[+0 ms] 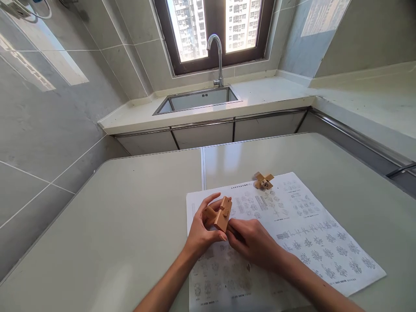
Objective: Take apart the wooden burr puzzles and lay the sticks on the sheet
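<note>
My left hand [203, 229] grips a partly joined wooden interlocking puzzle [223, 214], its thumb below and its fingers around the far side. The puzzle is made of light brown notched bars set crosswise. My right hand [251, 238] is closed at the puzzle's lower right, fingers curled round what looks like another wooden bar [236, 234], mostly hidden. Both hands are above a large printed instruction sheet [341, 271] with many small line drawings. A second, cross-shaped wooden puzzle [264, 181] sits at the sheet's far edge, a dark mark on its face.
The sheet lies on a pale table [136, 208] with a seam [203, 169] running away from me. Beyond the table's far edge is a counter [260, 93] with a sink [198, 100] and a faucet [219, 60] under a window. A tiled wall [58, 121] rises at left.
</note>
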Demonstrator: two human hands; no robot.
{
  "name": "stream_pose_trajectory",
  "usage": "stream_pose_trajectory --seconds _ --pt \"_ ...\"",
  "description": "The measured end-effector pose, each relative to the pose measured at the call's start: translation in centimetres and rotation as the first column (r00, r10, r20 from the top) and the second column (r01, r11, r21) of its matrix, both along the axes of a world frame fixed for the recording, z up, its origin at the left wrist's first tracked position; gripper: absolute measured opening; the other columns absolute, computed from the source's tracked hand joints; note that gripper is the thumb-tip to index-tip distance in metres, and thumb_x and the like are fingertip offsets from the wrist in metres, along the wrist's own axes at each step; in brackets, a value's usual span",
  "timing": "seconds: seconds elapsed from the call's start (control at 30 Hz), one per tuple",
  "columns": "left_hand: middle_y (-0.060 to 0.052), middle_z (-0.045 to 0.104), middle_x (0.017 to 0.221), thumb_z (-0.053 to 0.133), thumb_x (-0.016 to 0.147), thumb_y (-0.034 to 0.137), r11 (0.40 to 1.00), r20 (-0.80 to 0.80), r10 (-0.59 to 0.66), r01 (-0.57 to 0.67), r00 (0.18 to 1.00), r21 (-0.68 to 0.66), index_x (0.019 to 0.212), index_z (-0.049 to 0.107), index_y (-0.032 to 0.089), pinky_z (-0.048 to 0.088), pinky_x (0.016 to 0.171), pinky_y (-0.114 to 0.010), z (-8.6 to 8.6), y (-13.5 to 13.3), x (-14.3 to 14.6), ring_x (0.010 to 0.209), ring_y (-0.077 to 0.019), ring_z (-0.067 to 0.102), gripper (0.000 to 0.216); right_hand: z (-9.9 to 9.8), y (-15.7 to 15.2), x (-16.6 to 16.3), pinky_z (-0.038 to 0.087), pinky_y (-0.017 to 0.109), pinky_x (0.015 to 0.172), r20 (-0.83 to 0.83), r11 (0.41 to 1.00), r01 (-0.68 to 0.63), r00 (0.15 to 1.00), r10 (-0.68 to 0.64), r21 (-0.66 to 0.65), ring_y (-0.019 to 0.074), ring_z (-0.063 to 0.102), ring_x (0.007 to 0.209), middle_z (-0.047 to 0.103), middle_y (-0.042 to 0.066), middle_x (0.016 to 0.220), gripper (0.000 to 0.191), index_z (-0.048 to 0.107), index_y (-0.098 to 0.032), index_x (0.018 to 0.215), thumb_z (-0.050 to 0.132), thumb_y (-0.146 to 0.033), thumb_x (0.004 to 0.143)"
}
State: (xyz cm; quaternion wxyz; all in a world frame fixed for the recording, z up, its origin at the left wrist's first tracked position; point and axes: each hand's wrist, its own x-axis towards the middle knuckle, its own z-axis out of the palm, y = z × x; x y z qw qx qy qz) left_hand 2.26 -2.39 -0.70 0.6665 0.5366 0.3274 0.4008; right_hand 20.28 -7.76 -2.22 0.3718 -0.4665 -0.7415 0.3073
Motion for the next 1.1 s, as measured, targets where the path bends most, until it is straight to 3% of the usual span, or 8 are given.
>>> stream_pose_trajectory --seconds 0.17,0.37,0.5,0.6,0.73,0.83,0.93,1.1 --pt "-0.018 0.071 0.135 0.101 0.041 0.067 1.000 0.041 0.026 -0.027 0.999 0.011 0.139 0.052 0.026 0.053 0.100 -0.042 -0.2 0.1 0.0 0.124 -0.0375 0.066 0.117 -0.2 -0.1 0.1 0.024 0.028 0.054 0.034 0.999 -0.033 0.999 0.032 0.020 0.0108 0.029 0.051 0.043 -0.005 0.058 0.029 0.040 -0.024 0.069 0.052 -0.020 0.095" --pt "-0.018 0.072 0.132 0.089 0.049 0.082 0.995 0.021 0.091 -0.091 0.996 -0.028 0.140 0.050 0.026 0.061 0.076 -0.036 -0.3 0.3 -0.4 0.111 -0.0342 0.072 0.113 -0.1 -0.4 -0.1 0.026 0.028 0.055 0.091 0.994 -0.100 0.991 0.096 0.041 0.0110 0.032 0.053 0.043 -0.005 0.059 0.030 0.036 -0.023 0.068 0.053 -0.018 0.092" --pt "-0.017 0.066 0.140 0.089 0.064 0.071 0.984 -0.030 0.176 -0.176 0.984 -0.024 0.142 0.050 0.026 0.062 0.075 -0.034 0.3 0.6 -0.7 0.111 -0.0318 0.072 0.098 0.2 -0.4 -0.1 0.026 0.028 0.054 0.070 0.996 -0.083 0.994 0.081 0.024 0.0112 0.031 0.051 0.043 -0.005 0.057 0.031 0.038 -0.023 0.066 0.051 -0.020 0.094" --pt "-0.014 0.065 0.143 0.083 0.082 0.055 0.942 -0.111 0.337 -0.334 0.935 0.039 0.143 0.048 0.027 0.060 0.091 -0.037 0.5 1.3 -1.2 0.120 -0.0283 0.069 0.076 0.3 -0.3 0.1 0.024 0.029 0.054 0.027 1.000 -0.018 0.999 0.017 0.005 0.0110 0.030 0.049 0.040 -0.006 0.056 0.033 0.036 -0.024 0.065 0.053 -0.022 0.094" --pt "-0.013 0.060 0.148 0.086 0.082 0.046 0.844 -0.278 0.529 -0.463 0.802 0.272 0.140 0.050 0.026 0.046 0.115 -0.045 0.2 2.7 -2.0 0.137 -0.0289 0.059 0.072 0.3 0.1 0.4 0.022 0.030 0.054 -0.083 0.993 0.093 0.992 -0.100 -0.078 0.0117 0.028 0.051 0.035 -0.006 0.056 0.040 0.030 -0.024 0.065 0.052 -0.030 0.098" --pt "-0.012 0.059 0.148 0.090 0.077 0.046 0.803 -0.409 0.581 -0.414 0.703 0.429 0.139 0.051 0.027 0.043 0.118 -0.049 0.0 3.1 -2.3 0.137 -0.0304 0.057 0.076 0.2 0.6 0.8 0.023 0.030 0.054 -0.158 0.972 0.179 0.966 -0.203 -0.152 0.0129 0.029 0.053 0.032 -0.005 0.057 0.041 0.030 -0.025 0.066 0.048 -0.036 0.101" --pt "-0.011 0.061 0.143 0.090 0.075 0.047 0.805 -0.514 0.570 -0.311 0.641 0.505 0.141 0.051 0.027 0.043 0.115 -0.051 0.0 3.0 -2.4 0.134 -0.0317 0.057 0.079 0.3 1.0 1.3 0.023 0.030 0.054 -0.237 0.941 0.252 0.923 -0.304 -0.224 0.0135 0.029 0.055 0.030 -0.005 0.060 0.042 0.030 -0.025 0.067 0.048 -0.042 0.101" --pt "-0.008 0.063 0.134 0.084 0.081 0.047 0.790 -0.596 0.557 -0.148 0.578 0.595 0.134 0.059 0.029 0.046 0.109 -0.051 0.1 2.7 -2.2 0.129 -0.0333 0.057 0.062 0.4 1.5 1.8 0.025 0.030 0.055 -0.338 0.914 0.262 0.868 -0.364 -0.311 0.0141 0.032 0.058 0.033 -0.004 0.063 0.045 0.035 -0.025 0.067 0.048 -0.049 0.102"
